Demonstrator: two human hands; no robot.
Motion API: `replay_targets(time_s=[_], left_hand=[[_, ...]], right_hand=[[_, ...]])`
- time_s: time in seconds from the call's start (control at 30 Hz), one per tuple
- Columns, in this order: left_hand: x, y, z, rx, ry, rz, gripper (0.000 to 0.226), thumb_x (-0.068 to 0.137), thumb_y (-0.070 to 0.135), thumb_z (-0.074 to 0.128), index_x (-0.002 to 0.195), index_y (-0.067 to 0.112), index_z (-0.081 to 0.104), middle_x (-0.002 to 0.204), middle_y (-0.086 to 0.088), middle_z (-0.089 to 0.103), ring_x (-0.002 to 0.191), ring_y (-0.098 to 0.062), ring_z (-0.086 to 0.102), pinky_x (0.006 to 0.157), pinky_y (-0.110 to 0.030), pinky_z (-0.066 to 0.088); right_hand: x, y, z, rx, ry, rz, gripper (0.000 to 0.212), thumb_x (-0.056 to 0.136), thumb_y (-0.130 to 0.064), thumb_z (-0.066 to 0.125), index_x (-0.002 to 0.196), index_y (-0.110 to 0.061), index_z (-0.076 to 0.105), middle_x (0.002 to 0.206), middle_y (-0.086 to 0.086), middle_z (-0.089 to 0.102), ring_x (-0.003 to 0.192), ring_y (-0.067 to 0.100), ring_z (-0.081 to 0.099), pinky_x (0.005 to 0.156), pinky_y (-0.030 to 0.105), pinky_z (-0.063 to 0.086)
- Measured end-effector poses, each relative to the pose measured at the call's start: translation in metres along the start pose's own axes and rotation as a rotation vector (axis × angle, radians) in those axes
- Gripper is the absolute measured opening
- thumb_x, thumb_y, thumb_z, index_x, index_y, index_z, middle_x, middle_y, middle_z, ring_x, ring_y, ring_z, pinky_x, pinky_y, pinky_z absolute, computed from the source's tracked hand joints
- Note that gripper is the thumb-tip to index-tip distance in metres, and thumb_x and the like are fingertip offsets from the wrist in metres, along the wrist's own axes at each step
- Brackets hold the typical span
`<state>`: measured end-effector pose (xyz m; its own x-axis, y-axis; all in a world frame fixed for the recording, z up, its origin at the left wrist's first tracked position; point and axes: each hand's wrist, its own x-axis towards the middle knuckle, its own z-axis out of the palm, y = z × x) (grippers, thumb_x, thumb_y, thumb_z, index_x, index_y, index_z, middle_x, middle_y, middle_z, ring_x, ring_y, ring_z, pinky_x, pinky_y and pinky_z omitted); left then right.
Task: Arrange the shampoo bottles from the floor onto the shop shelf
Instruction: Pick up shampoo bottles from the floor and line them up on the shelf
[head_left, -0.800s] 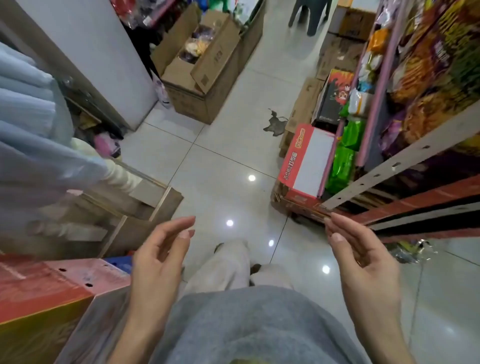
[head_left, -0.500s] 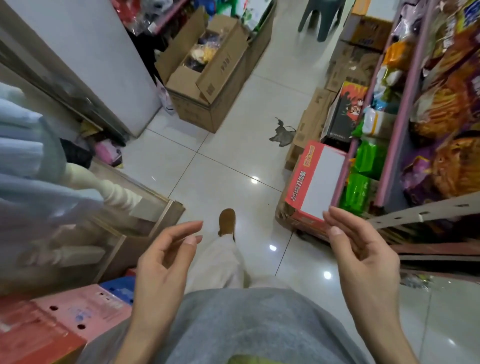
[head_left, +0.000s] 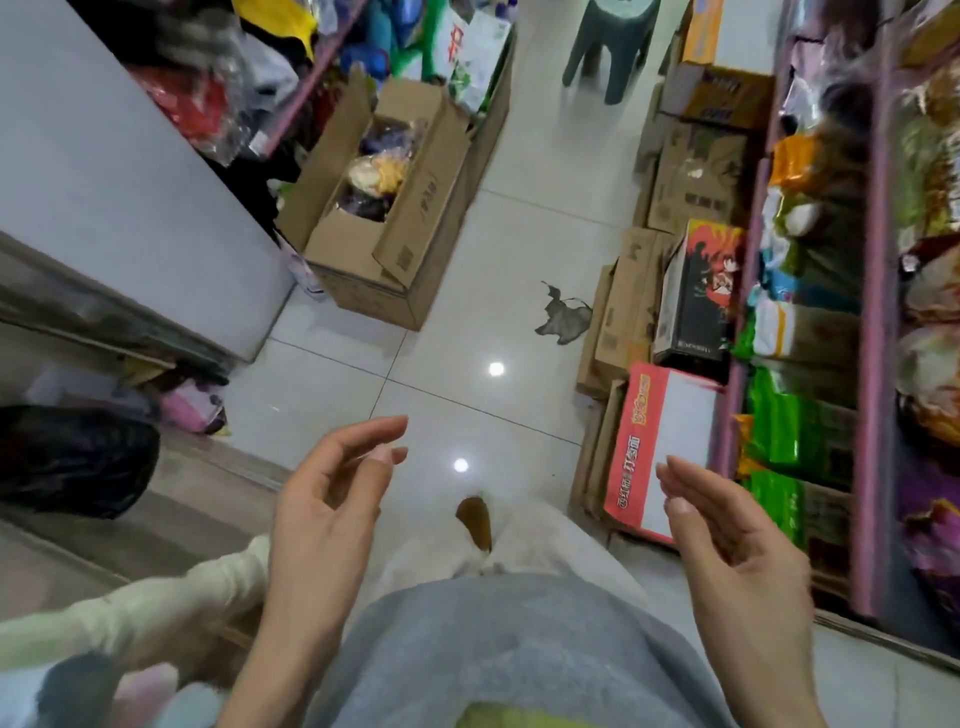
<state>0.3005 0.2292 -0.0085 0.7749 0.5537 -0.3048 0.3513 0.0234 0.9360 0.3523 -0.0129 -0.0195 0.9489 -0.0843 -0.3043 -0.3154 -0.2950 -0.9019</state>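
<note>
No shampoo bottle shows anywhere in view. My left hand (head_left: 332, 509) is raised in front of my grey top, palm turned inward, fingers loosely curled and apart, holding nothing. My right hand (head_left: 727, 540) hovers at the same height on the right, also empty with fingers spread. A shop shelf (head_left: 878, 312) with pink uprights runs along the right side, packed with snack bags. Between my hands I see my pale trouser leg and a brown shoe (head_left: 475, 519) on the white tiled floor.
An open cardboard box (head_left: 384, 208) of packed goods stands on the left of the aisle by a white wall. Flat and stacked cartons and a red-and-white box (head_left: 660, 447) line the shelf foot. A grey-green stool (head_left: 613, 47) stands farther down. A dark scrap (head_left: 563, 317) lies on the tiles.
The view has advanced down the aisle and tilted up; the red boxes at lower left have dropped out of sight. Both hands stay raised and empty, slightly farther apart.
</note>
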Motion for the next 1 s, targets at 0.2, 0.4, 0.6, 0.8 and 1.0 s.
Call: replay_targets(time_s=[0.2,0.4,0.6,0.8,1.0], left_hand=[[0.095,0.035,0.021,0.009,-0.023,0.034,0.022,0.092,0.017,0.056,0.099,0.032,0.07,0.102,0.007,0.071,0.101,-0.007,0.066,0.077,-0.026,0.051],[0.197,0.066,0.067,0.019,-0.01,0.038,0.024,0.093,0.012,0.054,0.1,0.027,0.071,0.098,0.007,0.072,0.099,-0.01,0.067,0.086,-0.023,0.054],[0.291,0.108,0.124,0.011,-0.025,0.038,0.023,0.094,0.014,0.054,0.102,0.028,0.07,0.102,0.008,0.071,0.1,-0.008,0.067,0.081,-0.012,0.05],[0.361,0.142,0.163,0.023,-0.061,0.048,0.02,0.093,0.021,0.056,0.103,0.032,0.069,0.106,0.013,0.07,0.101,-0.005,0.066,0.078,-0.008,0.048],[0.437,0.165,0.183,0.057,-0.082,0.04,0.019,0.093,0.024,0.057,0.103,0.036,0.069,0.107,0.014,0.07,0.101,-0.007,0.066,0.081,-0.017,0.054]], right_hand=[[0.073,-0.034,0.03,-0.019,0.028,0.022,0.039,0.089,-0.003,0.059,0.101,-0.039,0.066,0.107,-0.012,0.071,0.104,0.003,0.064,0.088,0.01,0.048],[0.187,-0.075,0.053,0.036,0.028,-0.027,0.032,0.09,0.0,0.057,0.107,-0.025,0.068,0.104,-0.015,0.071,0.098,-0.005,0.064,0.085,0.006,0.047],[0.305,-0.125,0.057,0.007,0.012,-0.056,0.031,0.091,-0.001,0.057,0.113,-0.02,0.067,0.106,-0.013,0.07,0.1,-0.005,0.064,0.084,0.007,0.048],[0.394,-0.169,0.067,-0.01,0.001,-0.091,0.032,0.09,-0.003,0.057,0.111,-0.026,0.068,0.102,-0.019,0.071,0.099,-0.006,0.064,0.078,0.003,0.047],[0.484,-0.21,0.104,0.007,-0.017,-0.137,0.032,0.09,-0.003,0.057,0.112,-0.025,0.067,0.102,-0.02,0.071,0.1,-0.006,0.063,0.083,0.006,0.047]])
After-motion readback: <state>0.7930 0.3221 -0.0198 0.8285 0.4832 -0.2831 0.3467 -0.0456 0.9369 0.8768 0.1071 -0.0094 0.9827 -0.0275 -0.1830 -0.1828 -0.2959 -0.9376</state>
